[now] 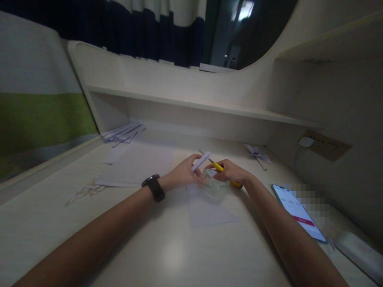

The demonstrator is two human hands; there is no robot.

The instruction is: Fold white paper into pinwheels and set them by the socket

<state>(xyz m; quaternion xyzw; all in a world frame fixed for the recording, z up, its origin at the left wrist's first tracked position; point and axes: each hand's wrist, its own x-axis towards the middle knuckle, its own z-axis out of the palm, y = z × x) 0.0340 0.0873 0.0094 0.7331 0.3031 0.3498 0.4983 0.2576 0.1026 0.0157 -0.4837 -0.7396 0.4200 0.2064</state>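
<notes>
My left hand (183,173) pinches a narrow white folded strip of paper (201,161) that points up and to the right; a black band sits on that wrist. My right hand (231,171) grips a yellow utility knife (223,170) just beside it. Both hands meet over a small clear tape roll (214,181), which lies at the top edge of a white sheet of paper (206,207) on the pale desk (167,255).
A stack of white sheets (134,161) lies left of the hands, and paper strips (122,132) sit under the shelf. A folded paper shape (257,153) rests at the back right. A lit phone (299,212) lies by my right forearm. A wall socket (324,144) is on the right.
</notes>
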